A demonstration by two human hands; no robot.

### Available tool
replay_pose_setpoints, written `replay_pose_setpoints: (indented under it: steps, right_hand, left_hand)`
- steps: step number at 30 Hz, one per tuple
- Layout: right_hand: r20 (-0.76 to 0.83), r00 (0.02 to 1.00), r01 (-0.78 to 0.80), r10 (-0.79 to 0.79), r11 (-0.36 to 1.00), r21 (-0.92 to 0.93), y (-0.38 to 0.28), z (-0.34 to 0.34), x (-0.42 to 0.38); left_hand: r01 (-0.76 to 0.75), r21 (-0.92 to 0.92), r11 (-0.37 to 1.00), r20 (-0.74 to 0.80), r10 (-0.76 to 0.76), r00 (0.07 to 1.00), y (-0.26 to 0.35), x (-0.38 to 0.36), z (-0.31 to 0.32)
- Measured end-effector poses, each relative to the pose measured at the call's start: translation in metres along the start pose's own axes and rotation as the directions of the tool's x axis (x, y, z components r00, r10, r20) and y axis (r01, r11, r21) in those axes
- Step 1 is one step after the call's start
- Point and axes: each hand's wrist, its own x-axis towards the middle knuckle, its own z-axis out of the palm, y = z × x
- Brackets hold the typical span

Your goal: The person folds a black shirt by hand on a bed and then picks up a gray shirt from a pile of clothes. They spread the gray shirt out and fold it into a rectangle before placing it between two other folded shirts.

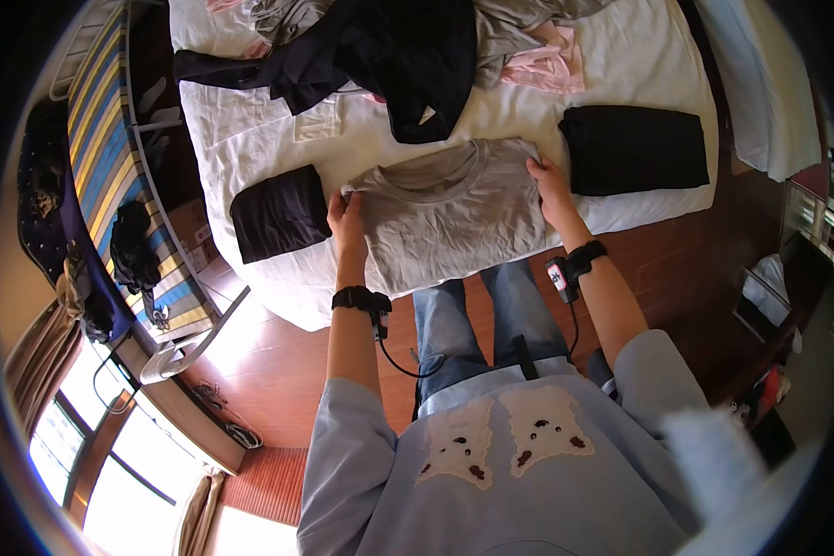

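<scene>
A grey T-shirt [449, 218] lies spread at the front edge of the bed, its neckline toward the far side and its lower part near the bed's edge. My left hand [347, 222] grips the shirt's left side near the shoulder, fingers closed on the cloth. On the opposite side, my right hand [551, 190] pinches the shirt's right edge near the shoulder. A folded black garment [281, 213] rests just left of my left hand. Another folded black garment [634, 150], wider and flat, lies to the right of my right hand.
A heap of loose clothes, with a black garment [380, 56] on top and a pink piece [549, 63] beside it, covers the far part of the white-sheeted bed [222, 130]. At left stands a striped ironing-board-like surface [111, 130] with dark cloth on it.
</scene>
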Motion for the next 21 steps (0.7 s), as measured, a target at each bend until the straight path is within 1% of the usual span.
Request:
replay_pose_setpoints:
  steps: [1, 2, 4, 7, 10, 11, 13, 14, 16, 17, 19, 20, 21]
  right_hand:
    - [-0.004, 1.000, 0.014, -0.014, 0.999, 0.041, -0.006, 0.003, -0.005]
    - [-0.009, 1.000, 0.028, -0.028, 0.996, 0.083, -0.011, 0.007, -0.010]
    - [-0.028, 1.000, -0.009, 0.008, 1.000, -0.023, -0.004, 0.002, -0.007]
    - [-0.055, 0.998, -0.048, 0.042, 0.991, -0.128, 0.001, -0.001, -0.004]
    - [-0.054, 0.997, -0.058, 0.046, 0.969, -0.242, 0.002, -0.002, -0.008]
    - [-0.050, 0.998, -0.053, 0.040, 0.957, -0.286, 0.001, -0.003, -0.009]
    - [0.034, 0.997, -0.050, 0.065, 0.941, -0.335, -0.007, -0.005, -0.012]
    - [0.076, 0.994, -0.049, 0.081, 0.932, -0.360, -0.010, -0.005, -0.013]
    - [0.072, 0.997, 0.023, -0.002, 0.957, -0.290, -0.009, -0.009, -0.010]
    - [0.067, 0.997, 0.060, -0.044, 0.965, -0.255, -0.008, -0.011, -0.008]
    - [-0.012, 1.000, 0.003, -0.008, 0.928, -0.373, -0.007, -0.007, -0.012]
    - [-0.052, 0.999, -0.026, 0.004, 0.904, -0.427, -0.007, -0.005, -0.013]
    - [-0.052, 0.999, -0.019, -0.004, 0.898, -0.439, -0.009, -0.003, -0.016]
  left_hand:
    - [-0.075, -0.066, 0.995, -0.033, 0.073, 0.997, 0.001, 0.000, 0.003]
    - [-0.057, -0.022, 0.998, -0.062, 0.056, 0.997, -0.002, 0.001, 0.002]
    - [-0.011, 0.069, 0.998, -0.122, 0.020, 0.992, -0.009, -0.002, -0.003]
    - [0.202, 0.262, 0.944, -0.214, -0.147, 0.966, -0.002, -0.013, -0.001]
    - [0.344, 0.375, 0.861, -0.244, -0.266, 0.932, 0.005, -0.021, -0.004]
    - [0.327, 0.422, 0.846, -0.205, -0.262, 0.943, 0.008, -0.023, -0.004]
    - [0.285, 0.509, 0.812, -0.123, -0.259, 0.958, 0.014, -0.025, -0.002]
    - [0.201, 0.428, 0.881, -0.073, -0.189, 0.979, 0.012, -0.024, -0.003]
    - [0.032, 0.241, 0.970, 0.002, -0.033, 0.999, 0.008, -0.020, -0.002]
    - [0.039, 0.268, 0.963, -0.032, -0.031, 0.999, 0.005, -0.019, -0.002]
    - [0.058, 0.322, 0.945, -0.099, -0.027, 0.995, 0.009, -0.022, 0.005]
    - [0.093, 0.306, 0.947, -0.107, -0.063, 0.992, 0.003, -0.023, 0.003]
    - [0.127, 0.290, 0.948, -0.115, -0.097, 0.989, -0.003, -0.024, 0.002]
